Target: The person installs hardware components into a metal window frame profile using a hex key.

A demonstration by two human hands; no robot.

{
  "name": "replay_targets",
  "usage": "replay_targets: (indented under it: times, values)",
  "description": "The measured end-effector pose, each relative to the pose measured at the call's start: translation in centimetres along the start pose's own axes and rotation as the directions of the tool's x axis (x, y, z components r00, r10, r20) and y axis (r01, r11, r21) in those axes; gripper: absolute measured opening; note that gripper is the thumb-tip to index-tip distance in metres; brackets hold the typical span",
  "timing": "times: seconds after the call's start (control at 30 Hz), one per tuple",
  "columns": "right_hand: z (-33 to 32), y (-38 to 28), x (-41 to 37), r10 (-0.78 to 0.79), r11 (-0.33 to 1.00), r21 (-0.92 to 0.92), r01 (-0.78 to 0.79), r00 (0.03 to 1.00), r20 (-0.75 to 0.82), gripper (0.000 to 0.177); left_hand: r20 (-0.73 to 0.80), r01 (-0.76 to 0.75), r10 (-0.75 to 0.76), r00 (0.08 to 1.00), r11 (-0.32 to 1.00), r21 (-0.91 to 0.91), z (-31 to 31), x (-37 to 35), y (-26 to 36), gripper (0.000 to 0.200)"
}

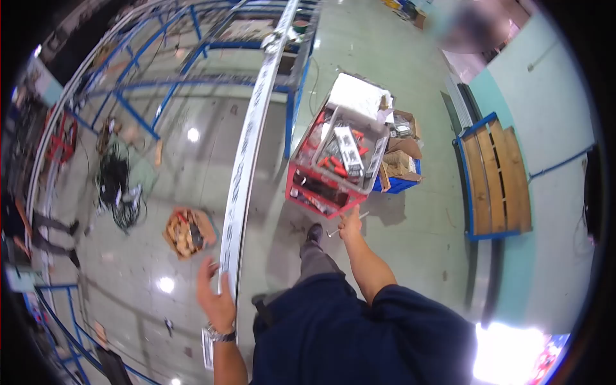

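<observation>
My left hand [217, 300], with a watch on its wrist, is beside the long white profile [247, 151] covered in printed film. Its fingers are spread and nothing shows between them. My right hand [351, 226] is closed around a thin metal rod [333, 233], whose ends stick out on both sides. I cannot make out the rod's exact kind. That hand is at the near corner of a red crate cart [324, 204]. On top of the cart sits a grey bin [371, 182] with a white printed box [348, 151] and red-orange pieces inside.
Blue-framed racks [154, 109] extend left of the profile. A cardboard box of parts [188, 234] and black cables [114, 183] lie on the floor. Cartons in a blue crate [401, 176] stand beside the cart. A wooden-slatted panel [494, 179] is at right; another person [42, 228] stands far left.
</observation>
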State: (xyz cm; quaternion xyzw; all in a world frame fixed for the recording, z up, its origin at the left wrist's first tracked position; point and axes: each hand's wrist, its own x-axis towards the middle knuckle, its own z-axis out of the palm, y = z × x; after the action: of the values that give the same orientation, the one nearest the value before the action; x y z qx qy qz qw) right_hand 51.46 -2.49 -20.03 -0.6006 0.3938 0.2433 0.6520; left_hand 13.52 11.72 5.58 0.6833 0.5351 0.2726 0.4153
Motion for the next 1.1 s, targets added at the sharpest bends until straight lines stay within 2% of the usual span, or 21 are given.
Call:
replay_targets:
  times: [0.03, 0.1, 0.17, 0.2, 0.23, 0.3, 0.33, 0.4, 0.43, 0.5, 0.53, 0.63, 0.7, 0.77, 0.83, 0.87, 0.9, 0.93, 0.97, 1.07, 1.1]
  values:
    - [0.9, -0.8, 1.9, 0.04, 0.998, 0.04, -0.041, 0.998, 0.043, 0.061, 0.109, -0.041, 0.047, 0.993, 0.997, -0.058, 4.4, 3.3, 1.9, 0.049]
    - [2.1, -2.0, 8.1, 0.088, 0.986, 0.13, -0.104, 0.988, 0.125, 0.067, 0.337, -0.092, 0.093, 0.937, 0.996, -0.019, 14.0, 10.2, 4.2, 0.056]
    - [4.8, -1.9, 12.1, 0.074, 0.988, 0.134, -0.073, 0.997, -0.005, 0.076, 0.372, -0.353, 0.274, 0.887, 0.922, 0.162, 25.9, 16.5, 0.5, 0.068]
    - [5.6, 0.2, 15.0, -0.012, 0.999, -0.04, 0.005, 0.985, -0.172, 0.08, 0.401, -0.475, 0.358, 0.843, 0.846, 0.244, 30.7, 19.4, -0.9, 0.074]
    - [6.7, 2.0, 17.4, -0.119, 0.973, -0.227, 0.047, 0.942, -0.314, 0.083, 0.53, -0.475, 0.249, 0.811, 0.809, 0.346, 34.2, 21.7, -1.4, 0.079]
    - [8.2, -1.6, 12.9, 0.014, 0.986, -0.151, -0.07, 0.939, -0.342, 0.084, 0.681, -0.475, -0.029, 0.732, 0.695, 0.54, 39.1, 24.2, -1.8, 0.092]
    - [8.5, -2.9, 12.4, -0.01, 0.979, -0.195, -0.057, 0.944, -0.328, 0.083, 0.728, -0.52, -0.195, 0.657, 0.582, 0.625, 40.7, 25.2, -1.3, 0.1]
    - [8.3, -3.6, 11.7, -0.04, 0.955, -0.291, -0.052, 0.953, -0.302, 0.082, 0.736, -0.564, -0.202, 0.647, 0.523, 0.639, 42.9, 25.3, -1.9, 0.099]
    - [8.4, -3.2, 13.4, -0.014, 0.972, -0.226, -0.059, 0.951, -0.309, 0.075, 0.736, -0.581, -0.216, 0.642, 0.49, 0.65, 43.6, 24.9, -2.2, 0.098]
    - [8.1, -1.3, 15.7, 0.051, 0.99, -0.105, -0.089, 0.946, -0.321, 0.063, 0.719, -0.57, -0.147, 0.679, 0.512, 0.643, 44.2, 24.0, -3.5, 0.096]
    - [8.3, -2.0, 16.2, 0.088, 0.986, -0.103, -0.129, 0.94, -0.329, 0.059, 0.703, -0.561, -0.103, 0.704, 0.526, 0.639, 44.9, 24.0, -3.7, 0.095]
    - [9.4, -4.8, 17.4, 0.076, 0.989, -0.095, -0.111, 0.946, -0.316, 0.059, 0.729, -0.548, -0.028, 0.683, 0.639, 0.539, 45.8, 25.5, -3.5, 0.091]
    - [10.9, -8.3, 17.6, 0.216, 0.974, -0.01, -0.226, 0.942, -0.256, 0.069, 0.718, -0.54, 0.077, 0.692, 0.715, 0.444, 45.5, 26.7, -1.3, 0.086]
    - [11.8, -9.5, 18.7, 0.17, 0.985, 0.072, -0.16, 0.97, -0.172, 0.061, 0.661, -0.518, 0.175, 0.73, 0.772, 0.368, 43.5, 27.3, 1.5, 0.082]
    - [13.0, -11.8, 19.1, 0.152, 0.988, 0.062, -0.145, 0.978, -0.143, 0.059, 0.572, -0.482, 0.25, 0.782, 0.823, 0.3, 40.3, 26.7, 4.5, 0.078]
    - [14.2, -13.3, 20.4, 0.189, 0.979, 0.095, -0.179, 0.976, -0.112, 0.053, 0.476, -0.499, 0.321, 0.818, 0.809, 0.31, 38.7, 27.1, 5.8, 0.068]
    - [15.1, -14.7, 22.1, 0.225, 0.968, 0.13, -0.213, 0.97, -0.088, 0.047, 0.408, -0.472, 0.325, 0.853, 0.813, 0.34, 37.1, 27.7, 6.8, 0.064]
    - [12.2, -11.1, 22.3, 0.196, 0.975, 0.12, -0.187, 0.978, -0.07, 0.048, 0.317, -0.477, 0.377, 0.87, 0.807, 0.349, 31.6, 24.0, 4.0, 0.06]
    - [8.4, -7.4, 25.1, 0.151, 0.981, 0.124, -0.15, 0.988, -0.005, 0.049, 0.188, -0.497, 0.461, 0.867, 0.786, 0.366, 28.5, 17.4, -0.9, 0.055]
    - [9.2, -9.1, 28.3, 0.112, 0.981, 0.138, -0.133, 0.982, 0.151, 0.055, -0.075, -0.374, 0.443, 0.893, 0.825, 0.423, 22.4, 15.5, -5.2, 0.043]
    - [9.7, -11.1, 26.2, 0.184, 0.973, 0.102, -0.209, 0.96, 0.211, 0.062, -0.141, -0.316, 0.404, 0.904, 0.852, 0.418, 21.2, 14.3, -6.1, 0.041]
